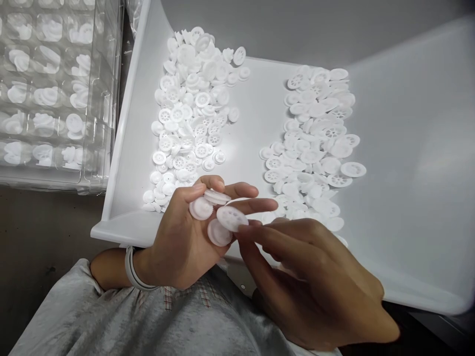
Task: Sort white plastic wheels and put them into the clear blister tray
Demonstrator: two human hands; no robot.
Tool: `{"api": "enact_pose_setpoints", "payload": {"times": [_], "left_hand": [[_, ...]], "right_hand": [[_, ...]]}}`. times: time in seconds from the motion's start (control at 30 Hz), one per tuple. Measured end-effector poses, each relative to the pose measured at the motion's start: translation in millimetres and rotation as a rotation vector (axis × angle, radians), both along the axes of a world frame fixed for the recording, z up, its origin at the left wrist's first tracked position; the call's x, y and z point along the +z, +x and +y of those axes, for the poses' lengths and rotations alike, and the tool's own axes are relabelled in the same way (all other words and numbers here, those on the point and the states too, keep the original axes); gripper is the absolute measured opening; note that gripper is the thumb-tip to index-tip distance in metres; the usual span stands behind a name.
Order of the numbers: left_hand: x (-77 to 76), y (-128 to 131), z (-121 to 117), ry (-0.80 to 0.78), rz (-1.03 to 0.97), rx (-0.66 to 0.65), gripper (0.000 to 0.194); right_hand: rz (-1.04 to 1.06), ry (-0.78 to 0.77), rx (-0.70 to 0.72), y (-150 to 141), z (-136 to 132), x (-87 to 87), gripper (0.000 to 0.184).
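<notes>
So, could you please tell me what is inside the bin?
In the bin: a left heap and a right heap of white parts, bare floor between them. What lies underneath is hidden; the left hand and right hand cover some of the near side.

White round pieces (201, 208) cupped by left fingers (243, 190), one holed disc (232, 218) tilted, pinched in right fingers (254, 249)

- Discs (202, 100) along the bin's left edge: smooth white plastic, mostly matt.
- Bin (256, 99): smooth plastic, softly sheened toward its right edge.
- Tray (99, 94) beyond the bin's left edge: clear, glossy plastic.
- Shirt (178, 326) below the near edge: matt, creased cloth.
</notes>
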State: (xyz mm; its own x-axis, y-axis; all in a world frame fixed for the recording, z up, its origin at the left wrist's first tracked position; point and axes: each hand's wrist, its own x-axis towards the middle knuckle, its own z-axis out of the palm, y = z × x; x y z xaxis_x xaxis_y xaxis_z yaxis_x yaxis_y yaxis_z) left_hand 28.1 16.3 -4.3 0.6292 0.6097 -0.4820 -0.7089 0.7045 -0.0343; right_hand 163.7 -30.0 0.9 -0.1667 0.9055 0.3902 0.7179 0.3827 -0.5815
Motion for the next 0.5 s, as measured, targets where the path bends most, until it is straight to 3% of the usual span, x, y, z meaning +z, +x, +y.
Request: {"api": "enact_pose_setpoints", "payload": {"times": [0.3,0.5], "left_hand": [[-1.7,-2.1,-1.7,0.064,-0.023,0.014,0.015],[-1.5,-3.8,-1.6,0.114,-0.023,-0.028,0.016]], "right_hand": [[-0.003,0.076,0.079,1.7,-5.6,-9.5,0.025],[-0.066,0.041,0.009,-2.6,-10.7,-10.2,0.027]]}}
